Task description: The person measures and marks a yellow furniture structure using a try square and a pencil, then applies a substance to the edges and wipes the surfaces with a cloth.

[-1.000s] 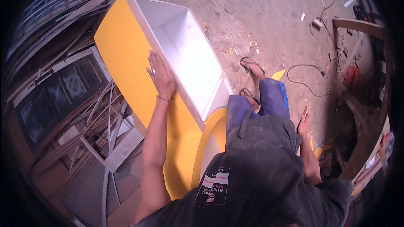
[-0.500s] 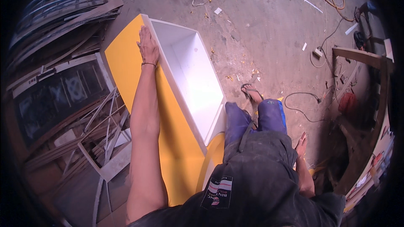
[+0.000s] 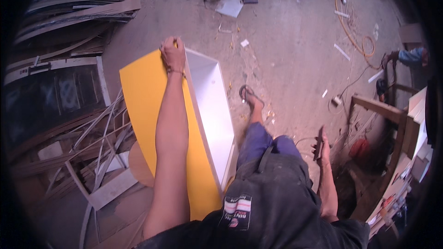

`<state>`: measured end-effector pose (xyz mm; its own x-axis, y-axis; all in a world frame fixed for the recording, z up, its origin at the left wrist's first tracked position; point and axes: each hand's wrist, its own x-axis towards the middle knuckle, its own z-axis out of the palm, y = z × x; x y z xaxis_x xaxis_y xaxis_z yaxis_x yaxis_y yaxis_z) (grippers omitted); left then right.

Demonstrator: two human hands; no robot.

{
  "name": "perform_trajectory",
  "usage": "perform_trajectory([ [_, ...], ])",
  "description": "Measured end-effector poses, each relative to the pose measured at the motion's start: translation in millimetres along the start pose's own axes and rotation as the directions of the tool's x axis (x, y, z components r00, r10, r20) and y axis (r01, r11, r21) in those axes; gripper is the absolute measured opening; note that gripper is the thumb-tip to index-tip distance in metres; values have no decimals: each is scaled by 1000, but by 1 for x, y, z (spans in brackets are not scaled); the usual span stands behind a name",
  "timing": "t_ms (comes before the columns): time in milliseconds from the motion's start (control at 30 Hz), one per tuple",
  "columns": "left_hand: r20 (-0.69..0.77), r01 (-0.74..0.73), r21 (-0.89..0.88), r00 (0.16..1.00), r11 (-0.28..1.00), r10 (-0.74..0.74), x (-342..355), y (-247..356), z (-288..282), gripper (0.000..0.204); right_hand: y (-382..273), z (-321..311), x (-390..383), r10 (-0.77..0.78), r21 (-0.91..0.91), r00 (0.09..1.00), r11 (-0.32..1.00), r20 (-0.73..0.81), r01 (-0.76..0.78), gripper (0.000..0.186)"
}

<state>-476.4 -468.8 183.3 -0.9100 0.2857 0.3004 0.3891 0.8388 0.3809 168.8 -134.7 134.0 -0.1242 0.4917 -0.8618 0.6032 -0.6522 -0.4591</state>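
Observation:
A long box-like cabinet (image 3: 210,106) stands at my left, with a yellow outer panel (image 3: 145,92) and a white open inside. My left hand (image 3: 174,57) is closed over the far top corner of the yellow panel, fingers curled round its edge, the forearm lying along the panel. Out to my right side, my right hand (image 3: 326,147) grips a dark, flat, narrow block (image 3: 319,144); its exact kind I cannot make out. Fingertips show along the block's left side.
Wooden strips and frames (image 3: 99,180) pile up left of the cabinet, near a dark framed panel (image 3: 60,94). At right stands a wooden workbench frame (image 3: 378,108). A cable, a hose (image 3: 346,30) and scraps lie on the floor. Another person's arm (image 3: 406,57) shows far right.
My left hand has gone from lying flat on the yellow panel to curling over its corner. The cabinet sits lower in view. My right hand has come forward, the dark block now visible.

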Motion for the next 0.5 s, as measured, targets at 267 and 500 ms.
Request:
perform_trajectory([
  [267, -175, 72, -93, 981, 993, -87, 4, -29, -34, 31, -145, 328, -5, -317, 75, 641, 924, 699, 375, 66],
  [500, -1, 194, 190, 980, 963, -197, -25, -99, -82, 55, -177, 557, -123, -613, 256, 423, 722, 667, 643, 65],
])
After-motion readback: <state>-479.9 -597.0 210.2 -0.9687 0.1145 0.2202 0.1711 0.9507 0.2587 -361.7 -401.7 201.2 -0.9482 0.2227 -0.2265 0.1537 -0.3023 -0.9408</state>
